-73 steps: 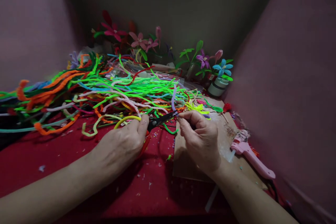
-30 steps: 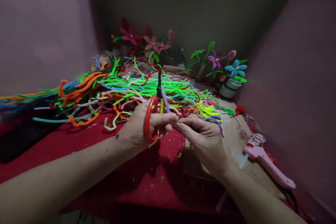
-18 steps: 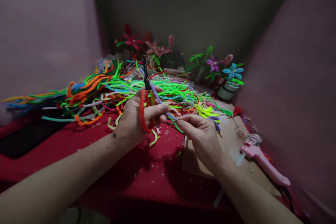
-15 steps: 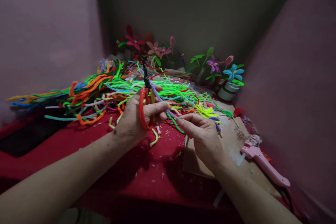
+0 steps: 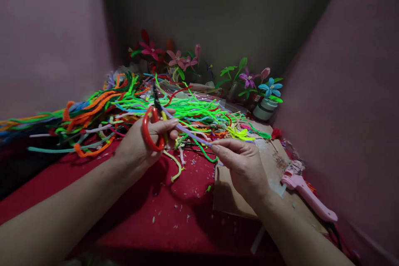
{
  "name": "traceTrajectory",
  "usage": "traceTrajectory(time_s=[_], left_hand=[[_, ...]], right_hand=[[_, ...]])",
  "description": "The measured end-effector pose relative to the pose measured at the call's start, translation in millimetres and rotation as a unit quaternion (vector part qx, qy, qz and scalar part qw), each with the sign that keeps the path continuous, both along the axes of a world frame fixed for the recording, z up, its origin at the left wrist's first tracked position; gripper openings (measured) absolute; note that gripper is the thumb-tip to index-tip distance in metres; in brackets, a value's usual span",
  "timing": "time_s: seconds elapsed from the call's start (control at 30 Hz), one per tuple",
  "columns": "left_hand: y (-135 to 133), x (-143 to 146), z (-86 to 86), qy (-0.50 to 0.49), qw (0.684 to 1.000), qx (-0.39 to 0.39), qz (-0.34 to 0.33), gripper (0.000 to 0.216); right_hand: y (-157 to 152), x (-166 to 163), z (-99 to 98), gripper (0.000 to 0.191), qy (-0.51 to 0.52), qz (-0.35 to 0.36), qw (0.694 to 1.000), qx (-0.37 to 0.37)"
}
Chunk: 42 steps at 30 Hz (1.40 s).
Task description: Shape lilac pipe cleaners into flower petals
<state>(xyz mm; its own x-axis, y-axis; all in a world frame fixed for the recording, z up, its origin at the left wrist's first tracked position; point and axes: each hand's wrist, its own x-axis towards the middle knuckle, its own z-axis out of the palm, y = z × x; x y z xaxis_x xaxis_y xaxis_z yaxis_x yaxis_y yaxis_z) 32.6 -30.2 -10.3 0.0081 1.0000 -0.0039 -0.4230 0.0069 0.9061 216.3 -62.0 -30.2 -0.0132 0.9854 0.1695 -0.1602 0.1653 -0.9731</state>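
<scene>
My left hand (image 5: 137, 141) is closed around red-handled scissors (image 5: 145, 131), whose dark blades point up and away. Between its thumb and fingers it also pinches a purple pipe cleaner (image 5: 193, 135). This pipe cleaner runs slanting down to the right, stretched fairly straight between both hands. With thumb and forefinger, my right hand (image 5: 243, 164) grips its lower end over the edge of a cardboard sheet (image 5: 230, 199). Behind the hands spreads a pile of bright green pipe cleaners (image 5: 193, 108), mixed with other colours.
A pink glue gun (image 5: 308, 193) lies on the cardboard at right. Pipe-cleaner flowers stand at the back, a blue flower (image 5: 270, 88) among them in a small jar (image 5: 264, 109). Orange pipe cleaners (image 5: 90, 110) lie at left. Small scraps dot the red cloth (image 5: 168, 228).
My left hand with the scissors has moved left and slid along the purple pipe cleaner, so a longer stretch shows between the hands. The view has shifted slightly.
</scene>
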Motion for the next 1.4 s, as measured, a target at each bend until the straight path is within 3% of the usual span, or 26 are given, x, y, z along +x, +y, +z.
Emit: traceTrajectory(time_s=[0.1,0.2,0.27,0.33,0.43,0.53,0.6,0.87,1.13,1.4], left_hand=[[6.4,-14.3,3.7,0.036,0.999,-0.006,0.017,0.011],[6.6,-22.6,3.9,0.218,0.972,0.044,0.072,0.020],[2.5,-22.7,-1.5,0.413,0.895,0.130,0.104,0.029],[-3.1,-19.1,-11.8,0.595,0.760,0.245,0.089,0.028],[-9.8,-10.5,-30.4,0.707,0.594,0.382,0.041,0.036],[-11.7,-3.4,-42.8,0.737,0.499,0.450,0.071,0.038],[-11.4,-0.7,-45.4,0.744,0.465,0.470,0.092,0.035],[-14.2,3.2,-39.9,0.781,0.444,0.432,0.078,0.032],[-17.0,4.5,-39.3,0.790,0.463,0.401,0.036,0.035],[-16.3,4.1,-38.4,0.804,0.440,0.399,0.028,0.036]], right_hand=[[0.5,3.8,1.8,0.003,-0.024,-0.030,0.999,0.022],[1.6,7.7,4.0,0.003,-0.062,-0.079,0.994,0.047],[3.0,9.5,4.4,0.004,-0.076,-0.106,0.989,0.063],[4.4,10.2,3.4,0.005,-0.090,-0.128,0.985,0.075],[5.9,9.8,-0.3,0.005,-0.107,-0.146,0.981,0.070],[6.0,8.1,-3.8,0.007,-0.099,-0.138,0.984,0.062],[5.7,6.9,-4.7,0.007,-0.089,-0.127,0.986,0.059],[4.6,7.1,-3.3,0.007,-0.079,-0.077,0.993,0.036],[4.9,11.0,-1.3,0.006,-0.066,-0.046,0.996,0.026],[10.7,14.0,-1.1,0.005,-0.054,-0.017,0.998,0.010]])
